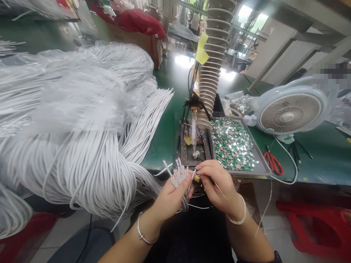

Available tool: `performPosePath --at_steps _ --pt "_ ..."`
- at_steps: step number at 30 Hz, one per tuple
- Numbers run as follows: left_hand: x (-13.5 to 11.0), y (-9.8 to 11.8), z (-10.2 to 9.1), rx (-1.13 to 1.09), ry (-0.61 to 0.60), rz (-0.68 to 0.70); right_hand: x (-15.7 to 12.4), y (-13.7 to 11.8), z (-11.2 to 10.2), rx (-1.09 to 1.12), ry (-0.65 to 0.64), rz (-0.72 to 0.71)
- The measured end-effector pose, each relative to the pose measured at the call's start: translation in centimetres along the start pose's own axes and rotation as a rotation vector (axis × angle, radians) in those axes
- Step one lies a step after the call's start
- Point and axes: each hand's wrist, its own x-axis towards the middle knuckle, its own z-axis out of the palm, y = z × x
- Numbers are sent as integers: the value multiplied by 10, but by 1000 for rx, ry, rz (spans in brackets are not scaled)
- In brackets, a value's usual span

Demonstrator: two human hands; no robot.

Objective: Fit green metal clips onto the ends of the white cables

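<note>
My left hand (175, 190) is wrapped round a bunch of white cables (179, 174), whose cut ends fan upward with small pinkish tips. Close beside it, my right hand (218, 184) pinches a thin silvery wire (219, 190) that trails back across the palm. Its fingertips are next to the end of one cable at the bunch's right side; whether they touch it, I cannot tell. Just beyond both hands, a soldering iron (194, 126) hangs tip down in a stand over a dark metal tray (186, 159) with a lump of solder (195, 155).
A large heap of white cables (90, 160), partly under clear plastic, covers the left. Right of the iron stands a tray (263, 164) of small green-and-silver connector boards (233, 146). Red-handled scissors (274, 162), a fan (290, 109) and a ribbed duct (215, 54) are nearby.
</note>
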Motion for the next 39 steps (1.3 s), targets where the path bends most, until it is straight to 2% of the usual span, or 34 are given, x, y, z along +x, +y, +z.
performPosePath --at_steps 7,13,19,23,30,39 --pt "2 4 3 -83 65 18 -4 -3 3 9 -44 39" --pt "3 2 4 -61 149 -22 -6 -2 4 54 -13 130" --pt "3 -1 7 -189 163 -1 -7 -2 6 37 11 257" --pt "3 0 9 -198 171 24 -8 -1 9 69 -14 269" --pt "4 2 8 -109 201 24 -8 0 12 100 27 273" --pt "2 3 9 -98 200 14 -9 -1 12 117 40 277"
